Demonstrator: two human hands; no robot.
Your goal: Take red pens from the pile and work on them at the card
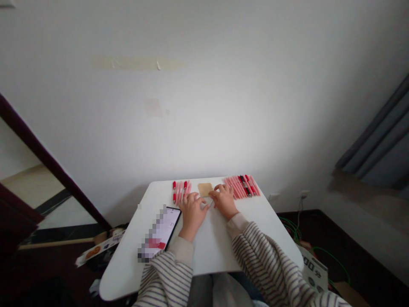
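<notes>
My left hand [194,212] rests over the table beside the left group of pens, its fingers bent and its thumb pointing inward. My right hand [225,201] is closed in a pinch near the right group of pens. Between the two hands shows a small pale thing [210,204], too small to name. Just beyond the fingertips lies a tan square pad [205,189]. Red and pink pens [180,190] lie side by side on the left, partly behind my left hand. More pink, red and black pens [243,186] lie in a row on the right.
A phone [166,228] with its screen lit lies on the white table [128,277], left of my left forearm. A wall [204,106] stands at the table's far edge. Green cables [292,226] and a printed box [315,268] are on the floor at right.
</notes>
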